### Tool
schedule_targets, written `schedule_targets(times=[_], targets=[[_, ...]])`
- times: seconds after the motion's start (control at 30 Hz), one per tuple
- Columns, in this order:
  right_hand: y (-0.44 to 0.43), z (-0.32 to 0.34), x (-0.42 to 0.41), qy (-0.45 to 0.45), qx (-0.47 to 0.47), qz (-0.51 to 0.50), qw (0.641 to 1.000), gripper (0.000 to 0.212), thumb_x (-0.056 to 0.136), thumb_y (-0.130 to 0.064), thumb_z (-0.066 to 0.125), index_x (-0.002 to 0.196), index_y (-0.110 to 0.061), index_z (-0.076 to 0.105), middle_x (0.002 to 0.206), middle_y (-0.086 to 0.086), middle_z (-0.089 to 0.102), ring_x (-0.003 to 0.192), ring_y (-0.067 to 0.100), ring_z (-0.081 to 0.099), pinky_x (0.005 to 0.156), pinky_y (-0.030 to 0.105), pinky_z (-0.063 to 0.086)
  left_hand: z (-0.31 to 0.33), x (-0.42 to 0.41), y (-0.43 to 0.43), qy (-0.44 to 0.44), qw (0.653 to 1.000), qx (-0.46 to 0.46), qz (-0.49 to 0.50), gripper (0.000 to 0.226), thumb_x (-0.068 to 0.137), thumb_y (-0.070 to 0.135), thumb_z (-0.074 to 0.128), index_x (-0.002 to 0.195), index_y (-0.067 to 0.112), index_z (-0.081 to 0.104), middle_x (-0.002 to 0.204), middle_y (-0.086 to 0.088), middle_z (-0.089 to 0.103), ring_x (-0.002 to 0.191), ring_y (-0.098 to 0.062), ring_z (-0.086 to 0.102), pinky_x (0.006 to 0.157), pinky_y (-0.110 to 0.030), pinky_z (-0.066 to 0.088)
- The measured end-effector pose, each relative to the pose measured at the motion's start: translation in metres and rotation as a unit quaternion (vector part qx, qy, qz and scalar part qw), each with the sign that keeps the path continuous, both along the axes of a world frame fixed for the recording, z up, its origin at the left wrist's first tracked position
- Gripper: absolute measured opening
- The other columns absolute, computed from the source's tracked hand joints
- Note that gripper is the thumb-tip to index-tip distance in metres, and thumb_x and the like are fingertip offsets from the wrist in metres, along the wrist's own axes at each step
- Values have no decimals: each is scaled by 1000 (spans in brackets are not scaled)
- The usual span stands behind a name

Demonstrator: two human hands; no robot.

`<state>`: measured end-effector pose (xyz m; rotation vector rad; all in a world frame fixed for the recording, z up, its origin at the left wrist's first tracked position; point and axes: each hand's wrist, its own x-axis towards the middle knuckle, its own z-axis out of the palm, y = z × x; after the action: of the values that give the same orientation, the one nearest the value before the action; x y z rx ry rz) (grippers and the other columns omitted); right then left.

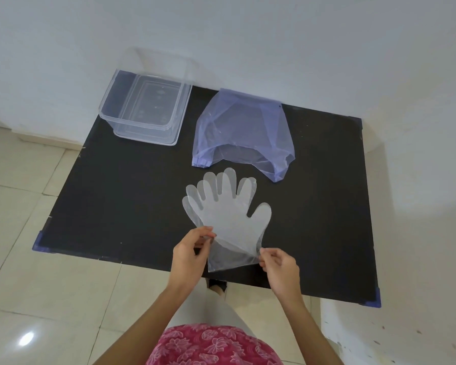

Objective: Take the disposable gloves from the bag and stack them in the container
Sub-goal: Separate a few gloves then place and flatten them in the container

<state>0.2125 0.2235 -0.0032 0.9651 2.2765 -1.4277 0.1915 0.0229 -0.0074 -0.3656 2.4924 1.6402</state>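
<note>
1. Gloves [227, 214] fanned flat on bench [116, 193], near bag [242, 133].
2. Left hand [188, 255] and right hand [281, 267] fingers pinch the cuff edges.
3. Container [142, 111] far left, empty.

The clear gloves [228, 214] overlap so closely that their count cannot be told, and just past the fingertips [210, 234] of the left hand [188, 255] their cuffs blur into one film. Well beyond the fingers, whatever lies inside the bluish bag [244, 133] is too faint to make out. Both forearms are cut off by the bottom edge.
</note>
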Motion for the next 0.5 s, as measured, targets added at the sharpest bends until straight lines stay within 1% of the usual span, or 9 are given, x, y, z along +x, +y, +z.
schedule_targets(times=[0.03,0.1,0.17,0.23,0.3,0.37,0.4,0.47,0.5], targets=[[-1,1,-4,-12,-43,-41,998,25,92,-34,60,97,-12,70,84,2,75,82,17,72,82,34,59,2,-1,0,-5,1000,15,7,19,91,9,60,98,24,69,105,17,67,94,-1,64,86,-12,52],[-4,3,-13,-56,-142,-122,981,31,91,-40,60,97,-11,67,85,12,76,80,24,75,82,39,60,7,-2,2,-10,999,33,9,20,91,9,60,98,26,69,103,18,69,96,1,65,86,-10,50],[-4,7,-24,-97,-226,-170,954,33,89,-43,62,96,-10,66,87,16,77,81,28,76,82,40,60,12,-2,2,-10,999,38,-1,19,91,10,60,98,26,69,101,18,69,95,4,64,85,-8,49],[-3,8,-31,-102,-278,-195,935,33,88,-38,66,97,-7,66,91,17,76,85,28,75,84,38,59,16,-3,2,-19,999,38,-1,16,91,12,61,99,25,68,98,17,70,94,3,65,83,-7,49],[-2,8,-35,-80,-292,-213,929,28,87,-24,70,104,-1,66,97,18,74,89,28,74,83,35,59,18,-4,1,-43,997,54,30,13,91,17,61,100,24,67,97,14,70,92,-2,66,79,-7,50],[-1,8,-37,-58,-277,-206,937,26,85,-6,71,108,2,64,100,20,72,89,27,74,80,32,60,21,-5,-2,-65,994,62,64,10,90,20,63,98,24,66,94,13,70,90,-5,67,75,-7,51],[-1,9,-37,-54,-264,-193,943,26,83,0,72,107,1,64,101,20,72,88,27,74,80,33,60,21,-7,-4,-78,993,54,70,9,89,19,65,96,23,67,93,13,70,88,-6,68,75,-9,52],[0,11,-39,-57,-239,-160,956,23,79,3,74,101,-1,66,100,19,72,87,26,75,84,36,60,21,-10,-9,-114,991,33,66,10,85,14,69,91,22,68,90,11,69,85,-6,67,79,-17,55],[1,12,-40,-60,-230,-143,961,21,78,3,74,98,-2,68,100,19,73,88,26,75,85,38,60,21,-10,-11,-138,988,35,66,12,84,11,71,88,21,68,89,9,70,85,-7,67,79,-19,56]])
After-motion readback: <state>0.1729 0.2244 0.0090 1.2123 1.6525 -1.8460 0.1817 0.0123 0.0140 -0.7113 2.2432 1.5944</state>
